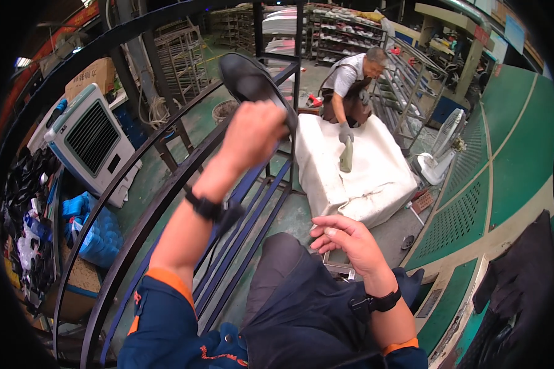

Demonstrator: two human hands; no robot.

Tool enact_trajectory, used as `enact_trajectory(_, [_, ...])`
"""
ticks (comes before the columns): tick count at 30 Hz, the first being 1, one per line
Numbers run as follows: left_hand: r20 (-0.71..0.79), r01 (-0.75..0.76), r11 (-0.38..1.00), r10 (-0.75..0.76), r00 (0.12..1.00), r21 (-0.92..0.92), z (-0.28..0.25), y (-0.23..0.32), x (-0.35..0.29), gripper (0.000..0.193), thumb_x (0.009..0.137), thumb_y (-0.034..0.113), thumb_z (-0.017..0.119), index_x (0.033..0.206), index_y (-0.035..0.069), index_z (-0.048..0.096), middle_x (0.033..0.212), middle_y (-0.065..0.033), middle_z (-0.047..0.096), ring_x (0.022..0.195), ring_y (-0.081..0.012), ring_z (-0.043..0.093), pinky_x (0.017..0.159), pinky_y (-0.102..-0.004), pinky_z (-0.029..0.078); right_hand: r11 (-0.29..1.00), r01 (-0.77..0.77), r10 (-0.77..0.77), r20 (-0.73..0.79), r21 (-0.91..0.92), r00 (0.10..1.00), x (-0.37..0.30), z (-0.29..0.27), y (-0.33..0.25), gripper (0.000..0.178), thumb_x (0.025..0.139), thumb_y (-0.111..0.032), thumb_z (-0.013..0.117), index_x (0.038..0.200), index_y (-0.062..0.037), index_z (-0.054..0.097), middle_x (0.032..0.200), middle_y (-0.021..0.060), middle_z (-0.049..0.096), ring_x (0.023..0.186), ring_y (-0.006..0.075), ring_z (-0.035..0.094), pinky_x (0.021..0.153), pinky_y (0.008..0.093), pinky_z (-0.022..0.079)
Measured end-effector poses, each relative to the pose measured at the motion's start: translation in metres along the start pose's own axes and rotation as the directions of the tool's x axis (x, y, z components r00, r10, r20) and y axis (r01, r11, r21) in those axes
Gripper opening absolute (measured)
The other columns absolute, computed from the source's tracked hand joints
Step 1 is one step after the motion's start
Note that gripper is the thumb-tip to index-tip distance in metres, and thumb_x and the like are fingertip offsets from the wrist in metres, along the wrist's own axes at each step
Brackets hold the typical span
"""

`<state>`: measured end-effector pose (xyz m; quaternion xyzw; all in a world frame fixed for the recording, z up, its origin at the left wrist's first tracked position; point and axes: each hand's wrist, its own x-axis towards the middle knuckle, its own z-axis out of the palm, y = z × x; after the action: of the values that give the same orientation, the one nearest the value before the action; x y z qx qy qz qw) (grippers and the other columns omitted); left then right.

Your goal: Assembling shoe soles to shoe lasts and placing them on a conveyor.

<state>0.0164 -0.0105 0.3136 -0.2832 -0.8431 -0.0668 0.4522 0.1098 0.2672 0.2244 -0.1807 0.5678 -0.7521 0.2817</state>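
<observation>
Right up close, it's the person's dark apron (pixel 314 313) across the lap, and just beyond it the right hand (pixel 350 243), released, fingers loosely bent and palm turned inward. Up on the other side, look at the left hand (pixel 252 134): clenched, gripping a black shoe (pixel 247 77) by its lower end. And the shoe is up high, toe tipped to the upper left, in front of the dark metal rack (pixel 194 175); whether it touches the frame, I can't tell. Off to the left, a blue bag (pixel 98 230) slumps below a white air cooler (pixel 92 144). Over on the right, green panels (pixel 474 197) with rows of slots. Out ahead sits a bulky block under a white cover (pixel 366 178), and behind it a co-worker (pixel 354 80) bends over, gloved hand on a greenish object (pixel 346 155). A white fan (pixel 440 150) stands nearby, and loaded shelves (pixel 344 37) fill the back.
</observation>
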Motion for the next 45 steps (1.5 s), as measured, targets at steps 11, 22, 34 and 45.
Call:
enact_trajectory(11, [0.068, 0.061, 0.994, -0.055, 0.996, -0.096, 0.123, -0.107, -0.016, 0.063, 0.089, 0.009, 0.053, 0.150, 0.008, 0.037, 0.156, -0.0216, 0.026, 0.143, -0.0404, 0.028, 0.115, -0.0445, 0.027, 0.742, 0.069, -0.123, -0.035, -0.667, 0.992, -0.091, -0.063, -0.104, 0.035, 0.091, -0.027, 0.063, 0.117, -0.0036, 0.066, 0.099, 0.0093, 0.071, 0.089, 0.0164, 0.066, 0.080, 0.0328, 0.051])
enact_trajectory(22, [0.779, 0.798, 0.300, -0.214, 0.590, -0.522, 0.120, 0.023, -0.139, 0.037, 0.099, 0.014, 0.054, 0.130, -0.005, 0.055, 0.134, -0.0156, 0.056, 0.116, -0.0248, 0.060, 0.099, -0.0357, 0.047, 0.391, -0.912, -0.513, -0.851, -0.121, -0.107, -0.527, -0.153, -0.163, 0.055, 0.081, -0.040, 0.073, 0.115, 0.0025, 0.067, 0.103, 0.0171, 0.071, 0.094, 0.0233, 0.067, 0.082, 0.0346, 0.051])
enact_trajectory(34, [0.830, 0.827, 0.077, 0.044, 0.556, -0.558, 0.113, 0.149, -0.108, 0.028, 0.095, 0.003, 0.053, 0.121, -0.006, 0.060, 0.113, -0.0129, 0.067, 0.102, -0.0213, 0.066, 0.091, -0.0320, 0.051, 0.623, -0.778, -0.436, -0.788, 0.085, -0.435, -0.588, -0.240, -0.073, 0.079, 0.066, -0.056, 0.079, 0.115, 0.0049, 0.066, 0.112, 0.0208, 0.069, 0.108, 0.0284, 0.065, 0.093, 0.0352, 0.046])
enact_trajectory(45, [0.713, 0.831, -0.311, 0.427, 0.556, -0.462, 0.111, 0.248, -0.096, 0.039, 0.094, 0.007, 0.056, 0.132, -0.003, 0.053, 0.124, -0.0169, 0.063, 0.110, -0.0258, 0.064, 0.095, -0.0355, 0.051, 0.914, 0.263, -0.157, -0.866, -0.310, -0.474, -0.569, -0.084, -0.050, 0.061, 0.082, -0.042, 0.075, 0.124, -0.0002, 0.062, 0.109, 0.0118, 0.069, 0.098, 0.0183, 0.066, 0.089, 0.0306, 0.051])
